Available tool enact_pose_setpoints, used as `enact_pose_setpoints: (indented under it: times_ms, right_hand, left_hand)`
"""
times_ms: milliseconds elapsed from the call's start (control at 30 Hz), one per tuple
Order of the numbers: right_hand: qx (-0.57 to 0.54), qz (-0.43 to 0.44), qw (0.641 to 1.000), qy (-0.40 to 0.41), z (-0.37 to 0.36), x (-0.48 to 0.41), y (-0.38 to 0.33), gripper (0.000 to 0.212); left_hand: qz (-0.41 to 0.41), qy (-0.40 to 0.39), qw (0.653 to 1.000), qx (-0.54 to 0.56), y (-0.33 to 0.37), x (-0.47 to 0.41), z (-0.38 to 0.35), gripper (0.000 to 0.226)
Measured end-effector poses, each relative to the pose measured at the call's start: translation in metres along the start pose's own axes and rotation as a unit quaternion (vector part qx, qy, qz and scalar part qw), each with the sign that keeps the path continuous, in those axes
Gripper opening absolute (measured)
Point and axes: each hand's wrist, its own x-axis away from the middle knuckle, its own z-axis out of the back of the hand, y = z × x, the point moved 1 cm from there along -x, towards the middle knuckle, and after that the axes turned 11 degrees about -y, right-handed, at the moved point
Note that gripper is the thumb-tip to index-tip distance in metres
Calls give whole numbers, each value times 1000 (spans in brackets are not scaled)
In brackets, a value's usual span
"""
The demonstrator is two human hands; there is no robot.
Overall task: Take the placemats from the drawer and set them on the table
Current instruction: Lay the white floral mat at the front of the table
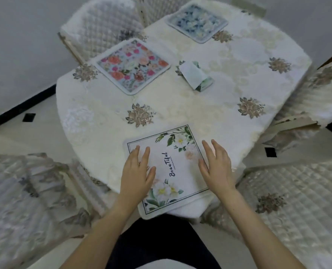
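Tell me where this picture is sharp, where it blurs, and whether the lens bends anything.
Head view: sharpest on the near placemat under the left hand and right hand; the blue placemat and pink-flowered placemat look soft, the chairs at the edges smeared; wide-angle bowing curves the table edge; light is even, without hard shadows.

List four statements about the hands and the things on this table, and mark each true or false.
1. The left hand and right hand both lie flat on the white placemat. True.
2. The pink-flowered placemat overlaps the blue-flowered placemat. False: they lie apart.
3. A small white-and-green packet lies on the tablecloth, touching no placemat. True.
4. The left hand holds a fourth placemat. False: it holds nothing, and only three placemats show.
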Motion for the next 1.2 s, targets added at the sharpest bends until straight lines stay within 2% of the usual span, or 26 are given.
enact_pose_setpoints:
  times_ms: [133, 300, 400, 500, 600, 667, 900, 1200]
  right_hand:
    - [39, -34, 995, -91, -30, -18, 10, 65]
    - [88, -94, 979, -156, -53, -21, 16, 65]
    - [90, -97, 978, -163, -55, -18, 15, 65]
    - [5, -106, 981, -160, -51, -21, 22, 65]
    - [-130, -91, 974, -162, -41, -26, 34, 67]
    - [-158, -66, 971, -165, -34, -27, 40, 66]
    - [-157, 8, 978, -134, 2, -39, 79, 69]
    - [-153, 70, 976, -135, 56, -82, 161, 69]
  left_hand:
    - [70, -53, 996, -11, -19, -1, -32, 65]
    - [123, -47, 991, 2, -31, 2, -46, 64]
    - [140, -33, 987, 68, -29, 9, -47, 66]
    - [180, -31, 965, 189, -28, 14, -42, 63]
    - [197, -29, 927, 319, -31, 17, -35, 62]
    - [188, -38, 912, 363, -26, 21, -33, 64]
    - [171, 35, 900, 400, 37, 26, -44, 64]
    - [156, 101, 906, 379, 123, -7, -90, 64]
